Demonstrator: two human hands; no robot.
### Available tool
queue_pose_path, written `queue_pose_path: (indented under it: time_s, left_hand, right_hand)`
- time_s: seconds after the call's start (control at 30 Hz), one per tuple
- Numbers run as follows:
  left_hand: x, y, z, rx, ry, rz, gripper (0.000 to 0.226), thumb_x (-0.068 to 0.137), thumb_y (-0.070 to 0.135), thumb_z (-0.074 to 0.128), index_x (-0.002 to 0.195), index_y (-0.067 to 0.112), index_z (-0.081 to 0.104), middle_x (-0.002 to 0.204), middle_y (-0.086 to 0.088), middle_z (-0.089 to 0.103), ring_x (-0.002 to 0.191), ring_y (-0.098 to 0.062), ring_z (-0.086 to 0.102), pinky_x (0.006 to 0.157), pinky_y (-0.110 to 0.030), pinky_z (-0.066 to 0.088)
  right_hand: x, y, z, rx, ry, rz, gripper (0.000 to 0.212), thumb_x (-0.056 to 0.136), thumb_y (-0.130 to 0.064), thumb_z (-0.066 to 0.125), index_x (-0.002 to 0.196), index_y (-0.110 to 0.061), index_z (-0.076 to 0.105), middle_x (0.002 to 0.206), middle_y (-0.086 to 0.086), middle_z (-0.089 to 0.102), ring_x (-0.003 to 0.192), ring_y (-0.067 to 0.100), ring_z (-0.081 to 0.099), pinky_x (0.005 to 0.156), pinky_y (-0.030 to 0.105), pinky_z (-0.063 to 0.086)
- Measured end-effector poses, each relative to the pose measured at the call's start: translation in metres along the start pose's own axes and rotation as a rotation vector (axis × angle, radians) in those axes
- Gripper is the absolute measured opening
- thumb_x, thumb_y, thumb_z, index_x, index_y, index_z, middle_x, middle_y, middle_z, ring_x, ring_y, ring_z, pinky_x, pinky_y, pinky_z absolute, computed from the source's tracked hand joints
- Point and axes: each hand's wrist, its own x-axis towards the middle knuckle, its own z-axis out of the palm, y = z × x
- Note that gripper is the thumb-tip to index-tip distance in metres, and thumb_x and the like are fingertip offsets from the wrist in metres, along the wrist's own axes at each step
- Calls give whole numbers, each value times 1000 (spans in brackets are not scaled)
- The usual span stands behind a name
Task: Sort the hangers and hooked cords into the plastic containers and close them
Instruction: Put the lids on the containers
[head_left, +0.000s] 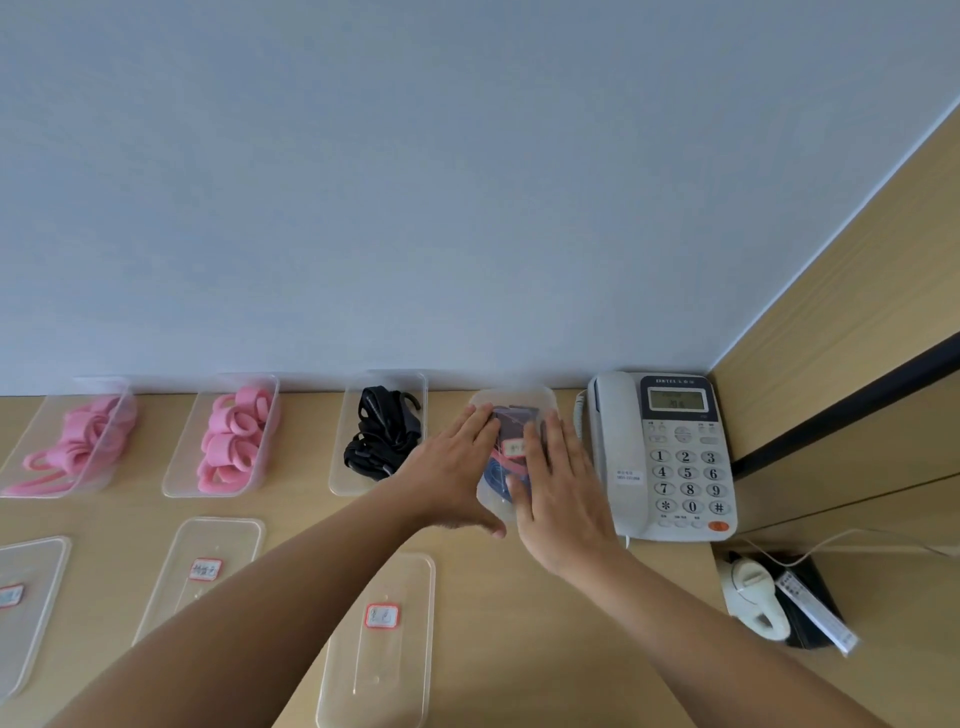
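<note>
Four clear plastic containers stand in a row by the wall. The rightmost container (514, 400) has its lid on, with dark and pink items inside. My left hand (457, 467) and my right hand (558, 483) both lie flat on that lid, fingers spread. The third container (337, 467) is uncovered and holds black hooked cords (382, 434). The second container (176, 467) holds pink hangers (236, 436). The leftmost container (106, 467) holds more pink hangers (85, 439). Three loose lids lie nearer me: the left lid (31, 613), the middle lid (208, 551) and the right lid (384, 649), each with a red-edged label.
A grey desk telephone (670, 457) stands right beside the covered container. Past the table's right edge sit a white device (753, 597) and a black object with a packet. A wooden panel (857, 338) closes the right side. The wall runs behind the containers.
</note>
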Motion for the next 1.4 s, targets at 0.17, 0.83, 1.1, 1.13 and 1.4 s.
queue_pose_path:
  time_s: [0.17, 0.83, 1.1, 1.13, 1.4]
  left_hand:
    - [17, -5, -11, -70, -36, -42, 139, 73, 66, 80, 163, 11, -11, 171, 0, -22, 156, -15, -23, 130, -42, 12]
    - [-89, -43, 27, -233, 665, 56, 43, 80, 11, 86, 119, 1, 72, 123, -18, 70, 118, -41, 64, 100, -53, 53]
    - [-185, -118, 67, -392, 745, -158, 35, 81, 10, 85, 114, 8, 75, 117, -11, 72, 108, -36, 66, 93, -41, 52]
    - [-194, -124, 71, -416, 725, -187, 34, 83, 12, 83, 115, 10, 75, 119, -9, 71, 110, -34, 66, 93, -37, 48]
    - [-220, -148, 65, -702, 547, -317, 30, 94, 19, 73, 124, 16, 71, 127, 0, 67, 115, -20, 62, 99, -36, 49]
  right_hand:
    - [-4, -2, 7, -9, -40, 27, 72, 105, -50, 18, 159, -6, -2, 165, 19, -11, 154, 31, -11, 126, 42, 0]
    - [-56, -87, 9, 15, 338, 100, 42, 98, -38, 49, 121, -6, 62, 127, 21, 57, 114, 41, 56, 91, 49, 50]
    - [-121, -214, 92, -26, -189, 226, 90, 85, -81, 20, 156, -27, 9, 164, 17, -8, 150, 40, 1, 116, 54, 18]
    - [-123, -222, 101, -39, -215, 244, 94, 83, -83, 17, 157, -29, -1, 164, 15, -19, 151, 40, -8, 117, 57, 10]
    - [-133, -251, 85, -76, -133, 242, 77, 86, -66, 37, 153, -28, 28, 165, 13, 10, 148, 36, 19, 110, 55, 29]
